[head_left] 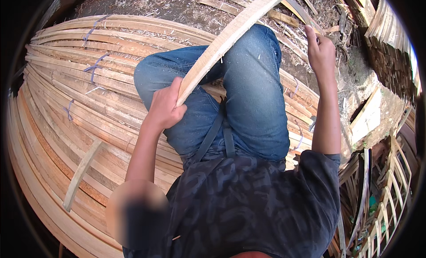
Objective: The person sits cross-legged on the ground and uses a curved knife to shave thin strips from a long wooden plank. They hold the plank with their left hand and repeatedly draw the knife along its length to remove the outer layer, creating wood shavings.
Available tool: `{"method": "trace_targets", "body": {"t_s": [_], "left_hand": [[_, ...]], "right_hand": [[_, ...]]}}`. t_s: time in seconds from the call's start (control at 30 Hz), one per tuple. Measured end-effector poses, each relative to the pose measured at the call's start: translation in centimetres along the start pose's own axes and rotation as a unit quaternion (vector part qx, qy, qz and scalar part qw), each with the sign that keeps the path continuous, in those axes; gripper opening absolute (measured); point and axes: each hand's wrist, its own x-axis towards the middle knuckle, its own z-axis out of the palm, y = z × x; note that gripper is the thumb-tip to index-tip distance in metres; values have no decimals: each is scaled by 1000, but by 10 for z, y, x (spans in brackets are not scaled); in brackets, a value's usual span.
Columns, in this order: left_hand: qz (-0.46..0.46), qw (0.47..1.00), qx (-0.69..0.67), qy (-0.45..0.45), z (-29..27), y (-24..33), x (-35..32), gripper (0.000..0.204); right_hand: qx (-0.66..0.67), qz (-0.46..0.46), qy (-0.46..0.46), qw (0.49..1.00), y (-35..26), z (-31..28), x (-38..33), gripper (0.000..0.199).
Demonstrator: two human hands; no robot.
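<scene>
A long, pale wooden strip (230, 39) slants across my lap, its near end closed in my left hand (166, 106). It passes above my knees, and its far end runs out of the top of the head view. Off to the right, my right hand (321, 54) is raised away from the strip with its fingers curled and the thumb pointing up. A small dark bit shows beside that thumb, but what the hand holds is mostly hidden. Wood dust and small chips lie on my jeans (255, 80).
Bundles of wooden strips (120, 87) tied with purple cord lie under and left of me. One short loose strip (82, 173) rests across them. Shavings and scraps (213, 5) litter the ground ahead. A wood stack (390, 40) stands far right, with a slatted frame (386, 204) at lower right.
</scene>
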Motion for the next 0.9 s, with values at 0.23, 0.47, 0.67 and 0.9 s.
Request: {"method": "trace_targets", "body": {"t_s": [0.23, 0.47, 0.67, 0.9], "left_hand": [[12, 1000, -14, 12, 6, 4, 5, 41], [19, 1000, 0, 12, 5, 0, 5, 42], [14, 1000, 0, 8, 4, 2, 6, 43], [38, 999, -5, 14, 7, -3, -2, 41]], "right_hand": [[-172, -142, 54, 973, -12, 15, -12, 79], [-238, -198, 92, 946, -1, 24, 16, 79], [-291, -199, 94, 931, 9, 27, 34, 76], [-138, 170, 153, 964, 85, -42, 87, 93]]}}
